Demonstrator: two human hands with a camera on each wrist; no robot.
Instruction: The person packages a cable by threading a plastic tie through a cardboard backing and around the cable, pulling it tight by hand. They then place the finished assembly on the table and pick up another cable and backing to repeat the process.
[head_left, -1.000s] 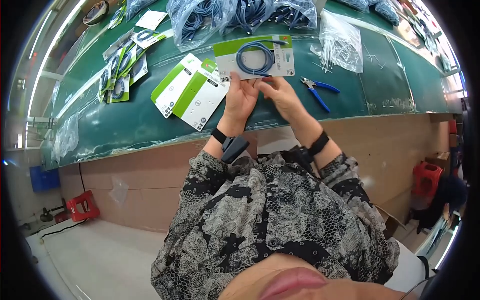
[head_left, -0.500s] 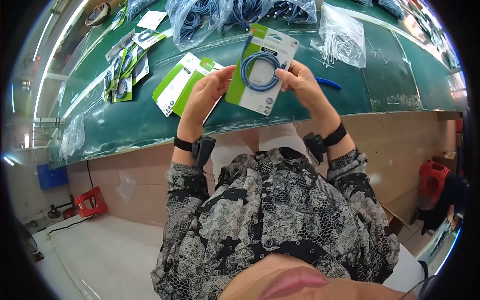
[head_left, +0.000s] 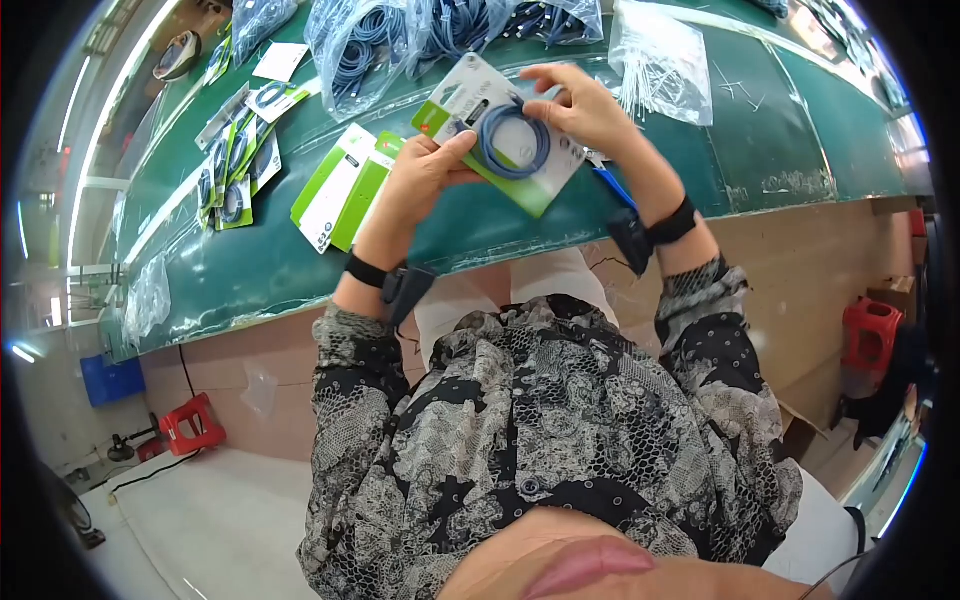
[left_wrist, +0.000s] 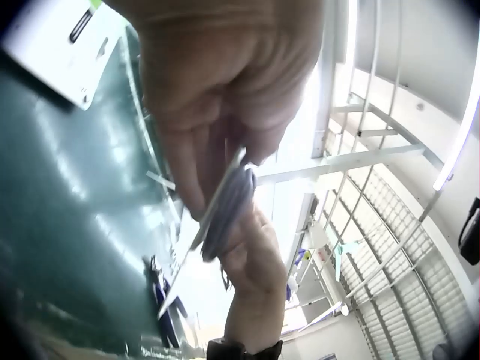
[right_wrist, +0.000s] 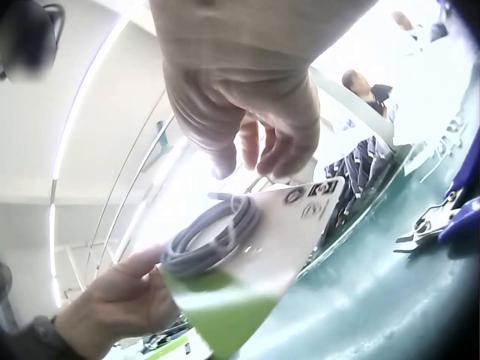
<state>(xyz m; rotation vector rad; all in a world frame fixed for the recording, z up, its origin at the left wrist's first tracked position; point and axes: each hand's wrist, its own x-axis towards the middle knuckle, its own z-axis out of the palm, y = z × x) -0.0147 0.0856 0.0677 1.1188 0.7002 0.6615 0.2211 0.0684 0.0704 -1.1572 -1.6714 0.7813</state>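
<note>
A white and green card [head_left: 552,178] with a coiled blue cable [head_left: 541,150] on its face is held tilted above the green table. The left hand [head_left: 415,180] pinches its left edge, thumb on the face beside the coil. Near the coil's upper right is the right hand [head_left: 590,112], fingers bent. In the right wrist view the right hand [right_wrist: 247,112] hovers over the card [right_wrist: 281,232], its curled fingers apart from the coil [right_wrist: 210,236]. Seen edge-on in the left wrist view, the card [left_wrist: 196,244] is between the left hand's [left_wrist: 225,90] thumb and fingers.
Flat cards [head_left: 340,190] lie left of the hands, and a pile of carded cables [head_left: 235,165] farther left. Bags of blue cables [head_left: 365,45] and a bag of white ties [head_left: 665,65] stand behind. Blue-handled cutters [head_left: 612,185] lie partly under the right forearm.
The card has turned from facing the camera crosswise, through upright, to a slant with its green end toward the lower left. The right hand has left the card's edge and moved up beside the coil.
</note>
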